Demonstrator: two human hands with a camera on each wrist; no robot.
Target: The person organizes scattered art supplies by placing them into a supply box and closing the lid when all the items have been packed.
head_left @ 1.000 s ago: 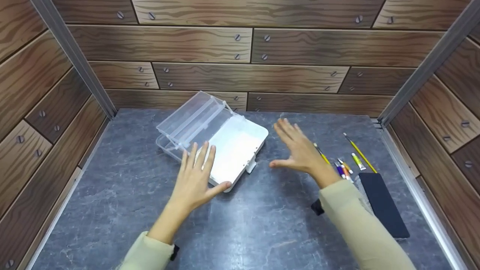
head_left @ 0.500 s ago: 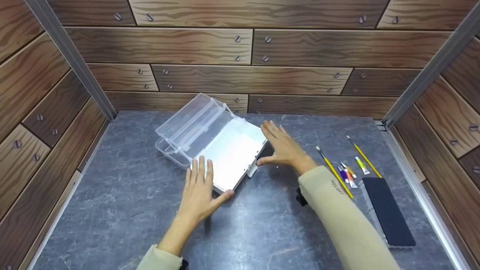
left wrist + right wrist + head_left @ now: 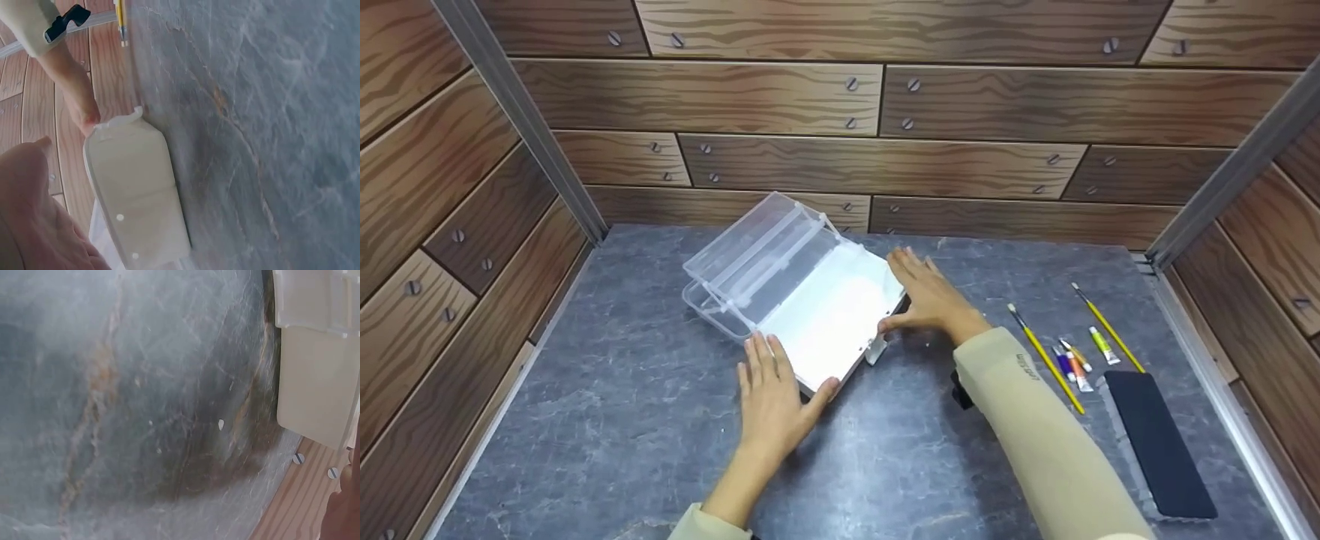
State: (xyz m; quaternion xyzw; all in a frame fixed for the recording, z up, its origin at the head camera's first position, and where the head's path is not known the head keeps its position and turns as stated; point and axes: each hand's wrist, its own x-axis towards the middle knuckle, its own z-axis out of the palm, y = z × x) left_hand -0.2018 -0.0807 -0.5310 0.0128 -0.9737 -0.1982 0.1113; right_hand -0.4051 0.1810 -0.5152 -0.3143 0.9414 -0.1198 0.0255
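A white plastic storage box (image 3: 832,315) lies at an angle on the grey table, its clear lid (image 3: 757,247) swung open to the back left. A small latch (image 3: 876,351) hangs from its front right side. At the near left end rests my left hand (image 3: 772,397), fingers straight and spread along the rim, thumb toward the near corner. My right hand (image 3: 934,296) lies against the far right end with its fingers extended. In the left wrist view the box's side wall (image 3: 138,174) shows beyond the left hand. The right wrist view catches another side wall (image 3: 318,382).
Right of the box lie two yellow paintbrushes, the nearer brush (image 3: 1045,358) and the farther brush (image 3: 1110,330). Between them are several small paint tubes, including a green tube (image 3: 1102,345). A flat black oblong object (image 3: 1159,442) is at the right. Wood-patterned walls surround the table.
My right hand has moved left onto the box's right end. My left hand has come down and nearer to its near end. The view has shifted slightly; the lid stays open.
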